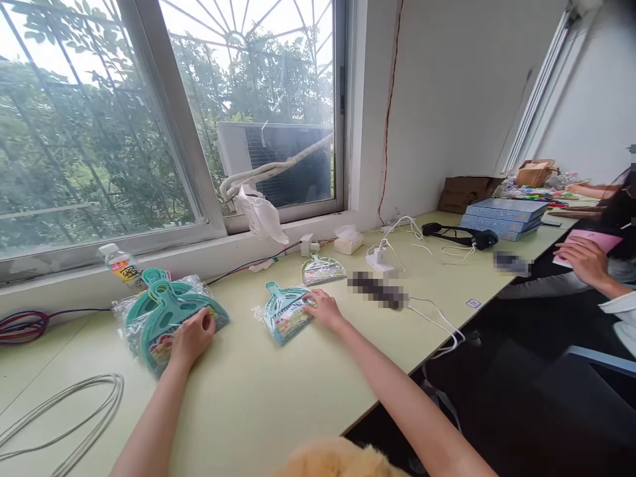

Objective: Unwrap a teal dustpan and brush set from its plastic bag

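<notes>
1. Stack of dustpan sets (166, 308): at 8 o'clock in the view, several turquoise pans overlap in clear, glossy wrap, their exact number hard to tell. The looped handles point toward 11 o'clock; a colourful printed card with red shapes shows on the top one. The left hand (193, 336) rests against its 4 o'clock side.
2. Single dustpan set (287, 321): at 7 o'clock, flat on the table (238, 404), turquoise, clear-wrapped, with a multicoloured card. Its handle points toward 11 o'clock; the right hand (324, 309) touches its 3 o'clock edge.
</notes>
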`<state>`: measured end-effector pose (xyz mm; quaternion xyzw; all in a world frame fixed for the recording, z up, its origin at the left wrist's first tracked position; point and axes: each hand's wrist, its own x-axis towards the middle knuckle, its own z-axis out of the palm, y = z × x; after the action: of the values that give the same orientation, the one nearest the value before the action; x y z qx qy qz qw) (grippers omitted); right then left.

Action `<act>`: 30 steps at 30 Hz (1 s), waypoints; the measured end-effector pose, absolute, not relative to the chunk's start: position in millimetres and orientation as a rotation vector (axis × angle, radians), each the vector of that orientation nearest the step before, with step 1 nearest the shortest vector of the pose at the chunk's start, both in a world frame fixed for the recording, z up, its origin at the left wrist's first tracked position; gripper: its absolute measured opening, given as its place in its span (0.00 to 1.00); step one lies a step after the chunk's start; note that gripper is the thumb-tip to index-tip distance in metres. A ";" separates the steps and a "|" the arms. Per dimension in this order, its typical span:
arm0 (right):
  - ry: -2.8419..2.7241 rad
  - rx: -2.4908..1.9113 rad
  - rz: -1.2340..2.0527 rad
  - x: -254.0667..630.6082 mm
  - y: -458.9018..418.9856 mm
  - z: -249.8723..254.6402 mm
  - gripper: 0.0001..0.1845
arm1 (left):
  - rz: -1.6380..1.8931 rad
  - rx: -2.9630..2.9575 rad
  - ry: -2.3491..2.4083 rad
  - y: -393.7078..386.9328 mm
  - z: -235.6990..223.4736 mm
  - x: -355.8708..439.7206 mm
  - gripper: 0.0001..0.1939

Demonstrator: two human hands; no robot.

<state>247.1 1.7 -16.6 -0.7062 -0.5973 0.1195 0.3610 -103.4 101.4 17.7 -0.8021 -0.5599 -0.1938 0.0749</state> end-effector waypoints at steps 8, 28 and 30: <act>-1.492 -1.755 0.338 249.0 1.2 -16.0 0.08 | -0.358 -2.343 -1.518 84.6 15.6 -90.7 0.14; -1.236 -1.693 0.510 257.1 5.3 -17.3 0.11 | -0.271 -2.258 -1.557 92.0 -2.0 -89.3 0.13; -1.184 -1.688 0.540 258.0 6.3 -18.1 0.13 | -0.289 -2.266 -1.558 92.0 -2.2 -89.7 0.13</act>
<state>258.0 6.3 -18.1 -0.6931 -0.4860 0.2219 0.4840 -89.7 92.0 -2.2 -0.8050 -0.5536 -0.1028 0.1870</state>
